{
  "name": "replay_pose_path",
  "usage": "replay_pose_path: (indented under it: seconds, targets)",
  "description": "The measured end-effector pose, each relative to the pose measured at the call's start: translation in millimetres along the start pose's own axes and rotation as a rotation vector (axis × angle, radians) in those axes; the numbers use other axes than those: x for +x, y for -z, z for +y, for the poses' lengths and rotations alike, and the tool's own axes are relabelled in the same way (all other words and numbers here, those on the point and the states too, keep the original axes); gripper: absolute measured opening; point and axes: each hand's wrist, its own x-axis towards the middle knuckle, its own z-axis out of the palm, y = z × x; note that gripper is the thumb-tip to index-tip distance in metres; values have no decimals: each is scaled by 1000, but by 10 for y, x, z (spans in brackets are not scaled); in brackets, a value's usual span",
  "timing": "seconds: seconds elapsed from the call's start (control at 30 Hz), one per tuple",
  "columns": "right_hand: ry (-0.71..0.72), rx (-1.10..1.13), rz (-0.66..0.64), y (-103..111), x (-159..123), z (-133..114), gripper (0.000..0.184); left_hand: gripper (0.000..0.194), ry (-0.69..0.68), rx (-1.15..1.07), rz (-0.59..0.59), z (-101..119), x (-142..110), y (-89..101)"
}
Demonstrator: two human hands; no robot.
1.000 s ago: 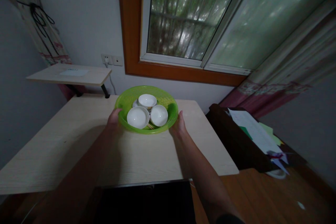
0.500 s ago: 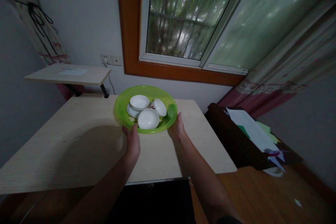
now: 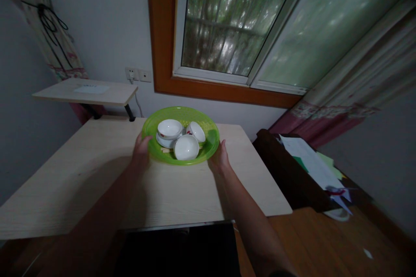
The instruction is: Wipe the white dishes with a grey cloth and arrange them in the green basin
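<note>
A round green plastic basin sits toward the back of the table, tilted slightly toward me. Three white bowls rest inside it: one at the left, another at the right on its side, and a third at the front. Beneath the left bowl shows a white plate, and pale thin sticks lie near it. My left hand grips the basin's left rim, thumb over the edge. On the right rim is my right hand, its fingers partly hidden below the basin.
The pale wooden table carries a raised shelf at back left with a paper on it. A dark cabinet with papers stands to the right. Behind are the wall, sockets and a window.
My left hand has moved from the basin's front edge to its left rim. Inside, the left bowl has shifted slightly left and the front bowl slightly right. My right hand has stayed put.
</note>
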Motion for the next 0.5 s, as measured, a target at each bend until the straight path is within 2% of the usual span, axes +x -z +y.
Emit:
replay_pose_path:
  seconds: [0.13, 0.33, 0.5]
  targets:
    - [20, 18, -17, 12, 7, 19, 62, 53, 96, -62, -66, 55, 216, 37]
    - [25, 16, 34, -17, -2, 5, 57, 46, 295, -110, -130, 125, 359, 137]
    - [33, -4, 21, -34, -8, 9, 60, 40, 332, -142, -62, 106, 341, 127]
